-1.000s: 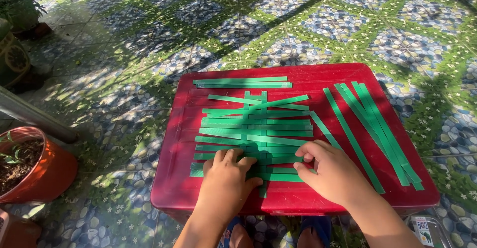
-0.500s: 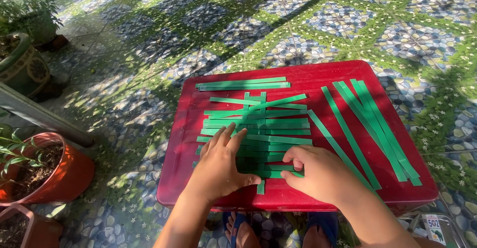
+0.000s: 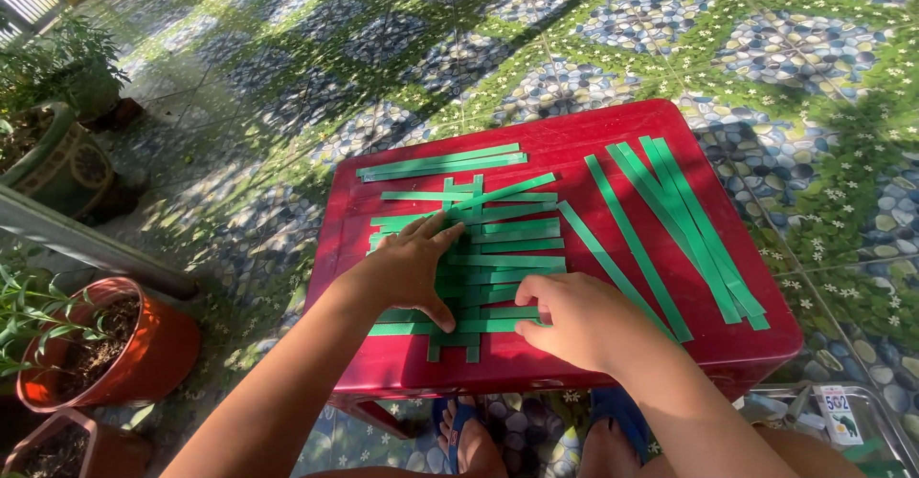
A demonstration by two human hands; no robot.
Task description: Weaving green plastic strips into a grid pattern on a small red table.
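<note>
Both hands press flat on the woven green strips (image 3: 479, 267) — left hand (image 3: 410, 266) open with fingers spread, right hand (image 3: 570, 317) pinching a strip end at the weave's right edge. Weave lies at the red table (image 3: 574, 133) centre; loose strips (image 3: 684, 224) lie right of it, an orange pot (image 3: 144, 358) left of the table.

A small white carton (image 3: 835, 414) with green and blue print lies on the metal tray (image 3: 890, 421), bottom right.
</note>
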